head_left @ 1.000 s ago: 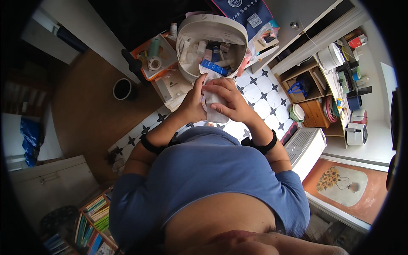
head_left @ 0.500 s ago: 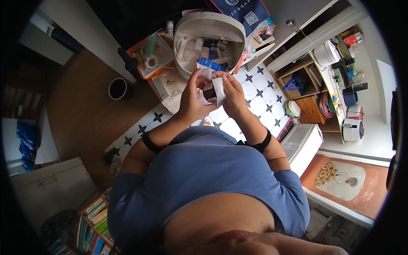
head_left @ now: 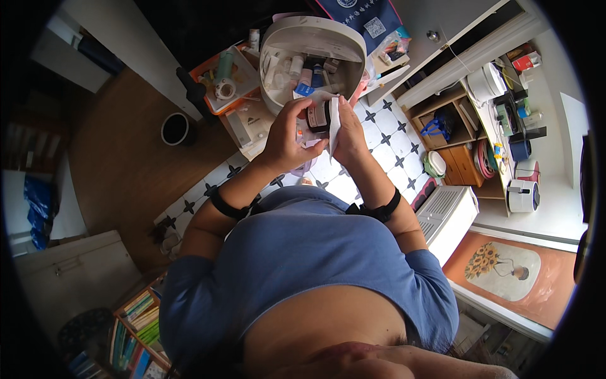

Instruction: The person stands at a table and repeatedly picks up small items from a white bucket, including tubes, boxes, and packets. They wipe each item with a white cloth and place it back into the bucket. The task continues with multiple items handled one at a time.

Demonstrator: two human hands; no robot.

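Observation:
A small dark jar with a pale label (head_left: 317,116) is held up in front of me, over the near rim of a white rounded storage case (head_left: 267,76). The fingers and thumb of my left hand (head_left: 285,134) curve around the jar's left side. On its other side, my right hand (head_left: 351,134) keeps a white tissue or wipe (head_left: 334,129) against it, the sheet seen nearly edge-on. Inside the case lie several small bottles and tubes, among them a blue carton (head_left: 303,90) partly hidden behind my left fingers.
Left of the case stands an orange-rimmed tray (head_left: 222,111) with a green bottle (head_left: 225,63). A navy bag (head_left: 363,18) is behind, to the right. A black bin (head_left: 176,129) sits on the wooden floor. Shelves (head_left: 457,120) line the right side.
The jar has turned, so its label shows more fully. The tissue now stands more edge-on, and my right fingers have drawn back from the jar's top. Less of the blue carton shows.

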